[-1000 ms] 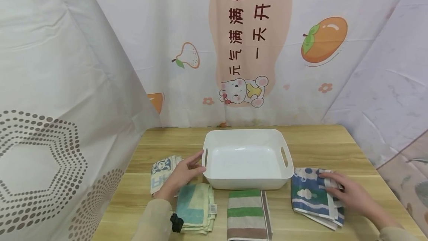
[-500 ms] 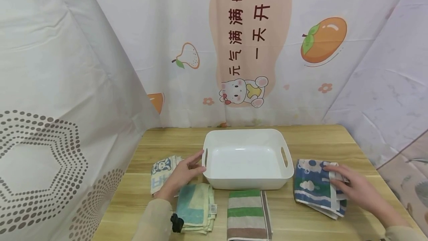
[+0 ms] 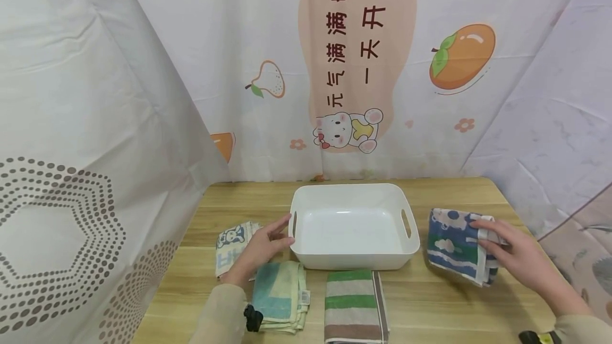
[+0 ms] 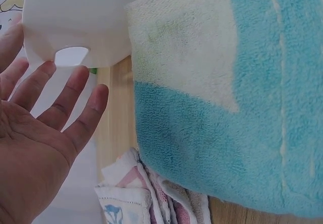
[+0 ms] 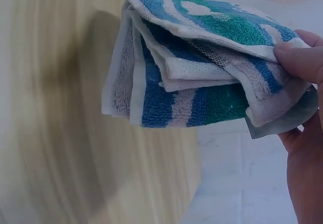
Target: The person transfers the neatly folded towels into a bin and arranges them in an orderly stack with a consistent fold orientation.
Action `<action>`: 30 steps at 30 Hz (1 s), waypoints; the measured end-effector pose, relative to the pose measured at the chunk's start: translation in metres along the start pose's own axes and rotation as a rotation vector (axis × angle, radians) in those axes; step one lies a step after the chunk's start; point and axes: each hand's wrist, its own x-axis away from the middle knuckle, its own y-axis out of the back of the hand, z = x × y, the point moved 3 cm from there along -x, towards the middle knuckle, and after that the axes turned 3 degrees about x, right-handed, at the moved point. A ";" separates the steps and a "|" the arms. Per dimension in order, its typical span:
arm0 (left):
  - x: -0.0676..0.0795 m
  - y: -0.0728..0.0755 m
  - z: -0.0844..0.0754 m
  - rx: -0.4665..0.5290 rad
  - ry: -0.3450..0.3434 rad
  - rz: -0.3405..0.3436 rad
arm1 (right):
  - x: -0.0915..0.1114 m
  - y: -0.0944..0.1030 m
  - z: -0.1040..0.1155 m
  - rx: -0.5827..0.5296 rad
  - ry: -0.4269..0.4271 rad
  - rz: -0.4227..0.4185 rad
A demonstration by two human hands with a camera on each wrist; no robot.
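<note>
A folded blue-and-green towel with white edging hangs from my right hand, pinched at its right side between thumb and fingers. The right wrist view shows this towel raised over the wood, its layers fanning apart and a shadow below. My left hand has its fingers extended, fingertips right at the left handle of a white basket. In the left wrist view, the spread left hand is beside the basket's handle slot. Nothing lies inside the basket.
A teal-and-cream folded towel lies by the left forearm, with a cream-and-blue patterned towel behind it. In front of the basket is a green, grey and brown striped towel. A printed curtain hangs along the table's back edge.
My right hand has carried the blue-and-green towel up off the table, away from me and slightly right. My left hand and the basket have stayed in place.
</note>
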 end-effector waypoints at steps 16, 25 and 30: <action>0.004 0.001 -0.010 0.005 -0.051 -0.050 | -0.024 0.019 0.024 0.016 0.086 -0.068; 0.005 0.001 -0.027 -0.006 -0.084 -0.107 | -0.038 0.027 0.042 0.011 0.119 -0.108; 0.006 -0.002 -0.042 -0.003 -0.115 -0.097 | -0.046 0.029 0.050 0.034 0.143 -0.140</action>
